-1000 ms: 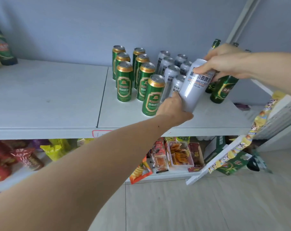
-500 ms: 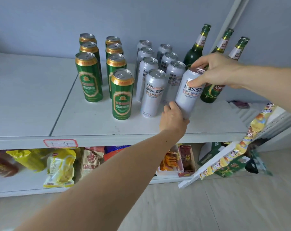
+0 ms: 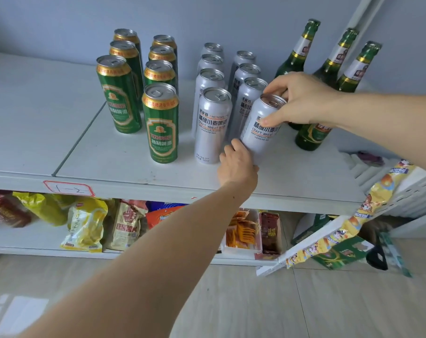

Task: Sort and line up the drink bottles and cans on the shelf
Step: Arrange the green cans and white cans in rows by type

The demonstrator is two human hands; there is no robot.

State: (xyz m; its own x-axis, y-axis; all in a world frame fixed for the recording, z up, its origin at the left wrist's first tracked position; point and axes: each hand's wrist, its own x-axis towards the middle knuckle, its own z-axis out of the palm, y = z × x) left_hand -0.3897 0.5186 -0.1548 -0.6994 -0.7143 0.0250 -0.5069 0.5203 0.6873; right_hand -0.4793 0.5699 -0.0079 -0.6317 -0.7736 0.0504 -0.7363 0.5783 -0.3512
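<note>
A silver beer can (image 3: 262,129) stands slightly tilted at the front of the right silver row on the white shelf (image 3: 109,172). My right hand (image 3: 302,98) grips its top from the right. My left hand (image 3: 237,164) holds its base from below and in front. Several other silver cans (image 3: 212,123) stand in two rows to its left and behind it. Several green cans (image 3: 160,123) form two rows further left. Green glass bottles (image 3: 297,54) stand at the back right, one (image 3: 309,137) partly hidden behind my right hand.
A red-edged label (image 3: 68,189) sticks to the shelf's front edge. Snack bags (image 3: 85,225) and boxes fill the lower shelf. A white strip hung with snack packets (image 3: 329,237) leans at the lower right. A metal upright (image 3: 360,18) rises at the back right.
The silver can has come down from a steep tilt to nearly upright at the front of the right row. Both hands stay on it, and the camera has moved closer.
</note>
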